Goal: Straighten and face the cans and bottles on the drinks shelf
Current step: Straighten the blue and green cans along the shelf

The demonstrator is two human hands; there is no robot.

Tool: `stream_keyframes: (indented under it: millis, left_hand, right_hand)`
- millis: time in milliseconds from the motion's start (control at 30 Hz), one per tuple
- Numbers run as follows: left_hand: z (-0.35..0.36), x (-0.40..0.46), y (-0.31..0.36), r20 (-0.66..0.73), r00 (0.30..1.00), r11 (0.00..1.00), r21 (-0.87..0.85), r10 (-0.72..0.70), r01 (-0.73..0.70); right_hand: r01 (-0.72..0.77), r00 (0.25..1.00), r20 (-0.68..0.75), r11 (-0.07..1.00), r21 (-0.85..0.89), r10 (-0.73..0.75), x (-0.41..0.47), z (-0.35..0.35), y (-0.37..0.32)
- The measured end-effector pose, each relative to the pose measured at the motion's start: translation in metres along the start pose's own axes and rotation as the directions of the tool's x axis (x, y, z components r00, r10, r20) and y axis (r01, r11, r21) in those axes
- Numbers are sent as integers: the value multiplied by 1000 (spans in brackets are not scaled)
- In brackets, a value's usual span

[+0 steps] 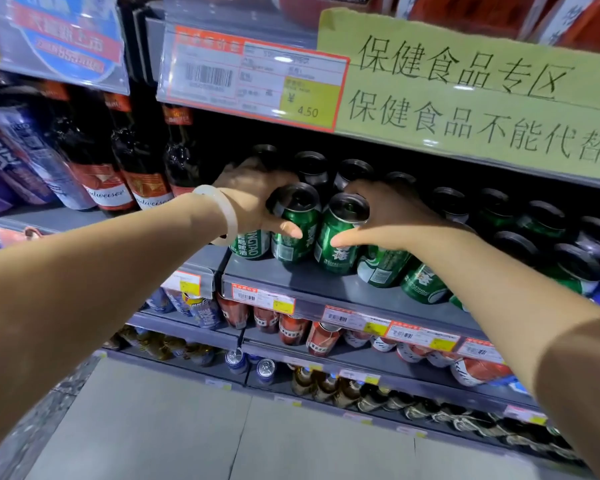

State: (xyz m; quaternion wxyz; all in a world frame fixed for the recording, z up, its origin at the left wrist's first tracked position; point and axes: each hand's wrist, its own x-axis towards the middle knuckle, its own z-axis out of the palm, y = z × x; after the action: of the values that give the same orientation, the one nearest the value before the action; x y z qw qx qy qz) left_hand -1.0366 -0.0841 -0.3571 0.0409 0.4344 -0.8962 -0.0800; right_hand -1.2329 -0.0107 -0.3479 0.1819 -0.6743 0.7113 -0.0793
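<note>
Green beer cans with dark tops stand in rows on a grey shelf (326, 282). My left hand (253, 199), with a pale bangle on the wrist, grips one green can (293, 233) near the shelf's left end, thumb across its front. My right hand (392, 216) grips the can beside it (338, 237), fingers over the rim and thumb low on the label. Both cans lean slightly and nearly touch each other. More green cans (421, 282) run to the right under my right forearm, and further dark-topped cans (451, 202) fill the rows behind.
Dark Budweiser bottles (142, 161) and blue cans (32, 150) stand on the shelf section to the left. A price tag and a green handwritten sign (465, 88) hang from the shelf above. Lower shelves hold red cans (291, 327) and bottles; grey floor lies below.
</note>
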Motion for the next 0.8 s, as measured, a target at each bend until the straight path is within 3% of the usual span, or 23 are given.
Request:
stream_keyframes:
  millis: [167,367,500,700,800]
  left_hand:
    - [-2,-6,-1,56,998,999,-43,8,-5]
    - [-4,-8,1,54,999,1000,21,11,-12]
    - [-4,-6,8,17,1000,999,53,-4,4]
    - [-10,-8,10,57,997,982,-184,55,-44]
    - [-14,-9,12,110,990,979,-192,90,-68]
  right_hand:
    - [-1,1000,10,999,-34,1,-8,-3,-6]
    - [-29,998,51,999,-37,31,-12,-5,-11]
    - [-27,999,-19,999,-46,26,-13,-3,-13]
    - [19,1000,20,998,57,-21,-8,-5,-8]
    - [20,999,39,999,49,-22,-8,-5,-6]
